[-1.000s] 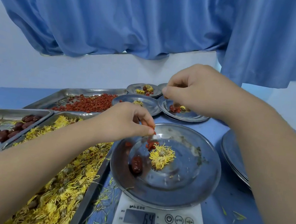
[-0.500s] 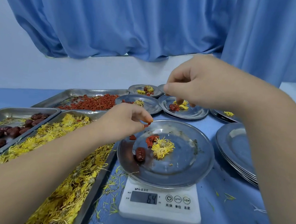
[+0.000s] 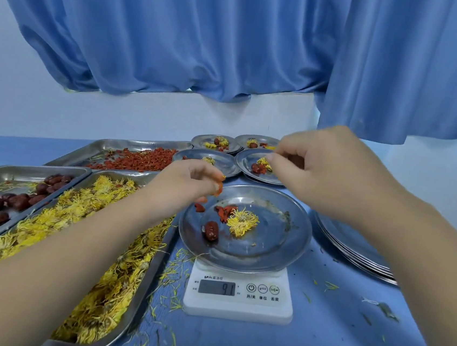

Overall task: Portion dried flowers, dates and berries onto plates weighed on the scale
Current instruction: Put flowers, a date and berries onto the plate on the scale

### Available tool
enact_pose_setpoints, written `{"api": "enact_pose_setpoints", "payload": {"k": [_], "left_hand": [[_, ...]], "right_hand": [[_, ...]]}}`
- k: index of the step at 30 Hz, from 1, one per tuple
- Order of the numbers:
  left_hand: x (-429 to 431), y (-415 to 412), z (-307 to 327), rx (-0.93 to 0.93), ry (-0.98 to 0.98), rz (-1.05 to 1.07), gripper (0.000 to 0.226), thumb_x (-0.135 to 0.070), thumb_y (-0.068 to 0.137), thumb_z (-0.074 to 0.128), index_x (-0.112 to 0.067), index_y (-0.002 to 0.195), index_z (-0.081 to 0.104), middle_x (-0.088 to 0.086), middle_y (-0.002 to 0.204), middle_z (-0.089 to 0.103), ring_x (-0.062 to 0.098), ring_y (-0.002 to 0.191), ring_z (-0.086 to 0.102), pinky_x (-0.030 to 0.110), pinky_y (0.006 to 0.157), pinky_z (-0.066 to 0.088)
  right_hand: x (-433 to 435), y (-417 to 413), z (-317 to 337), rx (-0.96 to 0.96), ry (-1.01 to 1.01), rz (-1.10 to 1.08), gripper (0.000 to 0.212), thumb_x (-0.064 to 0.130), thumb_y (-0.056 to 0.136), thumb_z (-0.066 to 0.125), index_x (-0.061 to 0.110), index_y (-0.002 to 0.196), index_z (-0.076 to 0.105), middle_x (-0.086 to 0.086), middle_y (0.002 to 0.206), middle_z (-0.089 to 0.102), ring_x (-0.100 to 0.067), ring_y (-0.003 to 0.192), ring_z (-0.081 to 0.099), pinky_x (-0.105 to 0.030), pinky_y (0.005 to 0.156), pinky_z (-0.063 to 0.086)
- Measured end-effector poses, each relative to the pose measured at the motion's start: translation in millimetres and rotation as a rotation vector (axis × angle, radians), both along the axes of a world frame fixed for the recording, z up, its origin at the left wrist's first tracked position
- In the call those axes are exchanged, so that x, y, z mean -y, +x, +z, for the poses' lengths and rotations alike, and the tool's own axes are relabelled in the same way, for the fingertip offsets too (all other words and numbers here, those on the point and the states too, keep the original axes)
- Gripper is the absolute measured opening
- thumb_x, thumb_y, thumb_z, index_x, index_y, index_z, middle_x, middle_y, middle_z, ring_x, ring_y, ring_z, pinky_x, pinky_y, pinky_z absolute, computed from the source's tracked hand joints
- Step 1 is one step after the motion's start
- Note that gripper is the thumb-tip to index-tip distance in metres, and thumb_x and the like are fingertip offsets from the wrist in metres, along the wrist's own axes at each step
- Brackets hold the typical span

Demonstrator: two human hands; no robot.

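Note:
A steel plate [image 3: 272, 250] sits on a white scale [image 3: 238, 292] whose display reads 91. On the plate lie a yellow dried flower [image 3: 242, 221], a date [image 3: 211, 230] and a few red berries [image 3: 224, 212]. My left hand [image 3: 189, 181] hovers over the plate's left rim and pinches red berries between its fingertips. My right hand [image 3: 324, 166] is raised above the plate's far edge with fingers curled, thumb against fingertips; I cannot make out anything in it.
Trays on the left hold dried flowers [image 3: 79, 239], dates [image 3: 1, 202] and berries [image 3: 135, 160]. Several filled plates [image 3: 216, 143] stand behind the scale. A stack of plates [image 3: 354, 248] lies on the right. Petal scraps litter the blue table.
The scale reading went from 64 to 91. My left hand stayed over the plate's left rim with berries; the right hand stayed raised behind it. The view pulled back.

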State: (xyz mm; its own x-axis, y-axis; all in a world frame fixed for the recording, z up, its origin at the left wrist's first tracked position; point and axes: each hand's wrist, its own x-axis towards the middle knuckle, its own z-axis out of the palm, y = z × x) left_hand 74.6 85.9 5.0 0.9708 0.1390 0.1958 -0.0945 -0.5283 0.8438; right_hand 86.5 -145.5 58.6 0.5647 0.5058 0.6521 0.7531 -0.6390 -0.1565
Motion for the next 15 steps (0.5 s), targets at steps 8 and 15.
{"api": "enact_pose_setpoints", "payload": {"k": [8,15], "left_hand": [[17,3,-3,0.033,0.114,0.065,0.024,0.003,0.083,0.064,-0.02,0.089,0.067,0.006,0.095,0.071,0.013,0.084,0.068,0.022,0.066,0.055],[17,-13,-6,0.01,0.069,0.045,0.033,-0.005,0.089,0.053,-0.031,0.096,0.072,-0.018,0.099,0.073,0.001,0.103,0.064,0.038,0.095,0.052]], "right_hand": [[20,-19,-72,0.029,-0.158,-0.076,0.036,0.035,0.092,0.045,0.017,0.061,0.045,0.002,0.053,0.044,-0.02,0.053,0.045,-0.029,0.046,0.029],[33,-19,-84,0.01,-0.1,-0.115,0.033,0.035,0.093,0.045,0.018,0.066,0.053,0.003,0.057,0.049,-0.021,0.056,0.049,-0.032,0.05,0.041]]}}
